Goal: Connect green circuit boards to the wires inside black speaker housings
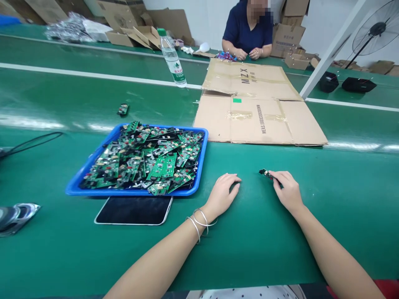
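Note:
My right hand (286, 190) rests on the green table surface (264, 232) and pinches a small circuit board (266, 173) at its fingertips. My left hand (222, 195) lies on the table just right of the blue tray (131, 192), fingers curled loosely down, with nothing visible in it; thin bracelets circle that wrist. The tray is heaped with several green circuit boards (149, 160). One loose circuit board (122, 109) lies alone farther back on the table.
A dark phone (134, 210) lies in front of the tray. Flattened cardboard (258, 104) covers the table beyond my hands. A water bottle (172, 58) stands behind it. A person in a dark blue top (247, 31) works opposite. A cable (31, 142) runs at left.

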A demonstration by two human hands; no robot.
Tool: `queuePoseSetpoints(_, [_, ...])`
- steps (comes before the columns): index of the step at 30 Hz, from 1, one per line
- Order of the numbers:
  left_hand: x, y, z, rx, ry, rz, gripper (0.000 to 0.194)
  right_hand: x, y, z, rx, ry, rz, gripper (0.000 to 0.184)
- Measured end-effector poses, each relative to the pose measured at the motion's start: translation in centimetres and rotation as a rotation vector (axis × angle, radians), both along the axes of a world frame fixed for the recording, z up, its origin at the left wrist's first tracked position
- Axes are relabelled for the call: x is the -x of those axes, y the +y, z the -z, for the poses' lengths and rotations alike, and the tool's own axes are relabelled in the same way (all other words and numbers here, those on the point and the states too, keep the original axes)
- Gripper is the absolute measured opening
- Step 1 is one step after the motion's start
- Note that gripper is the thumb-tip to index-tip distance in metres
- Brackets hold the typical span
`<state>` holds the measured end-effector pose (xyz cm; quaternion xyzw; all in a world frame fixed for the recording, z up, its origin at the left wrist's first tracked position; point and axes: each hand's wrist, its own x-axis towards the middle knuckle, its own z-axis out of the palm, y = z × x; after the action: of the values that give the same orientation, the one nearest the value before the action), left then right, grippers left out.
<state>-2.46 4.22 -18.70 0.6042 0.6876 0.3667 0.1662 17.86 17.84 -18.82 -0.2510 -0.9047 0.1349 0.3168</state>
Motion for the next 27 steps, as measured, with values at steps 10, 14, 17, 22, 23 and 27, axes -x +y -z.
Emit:
queuePoseSetpoints(10, [0.1,0.0,0.1,0.011,0.011,0.014,0.016,0.2,0.2,0.2,0.011,-0.098,-0.057,0.032])
queuePoseSetpoints(14, [0.1,0.0,0.1,0.025,-0.009,0.009,0.015,-0.6,0.0,-0.1,-0.005,-0.132,-0.037,0.034])
queuePoseSetpoints(17, [0.1,-0.1,0.1,0.031,-0.004,0.005,0.015,-1.3,0.1,0.0,-0.03,-0.065,0.036,0.03])
queuePoseSetpoints(22, [0.1,-0.2,0.2,0.03,0.003,-0.002,0.015,-1.0,0.1,0.4,-0.053,0.077,0.11,0.03])
queuePoseSetpoints(23, [0.1,-0.2,0.3,0.03,0.002,-0.002,0.016,-0.7,0.0,0.5,-0.044,0.078,0.096,0.031])
queuePoseSetpoints(27, [0.1,-0.2,0.5,0.024,-0.002,-0.007,0.016,0.1,0.0,1.3,-0.001,0.005,0.066,0.031])
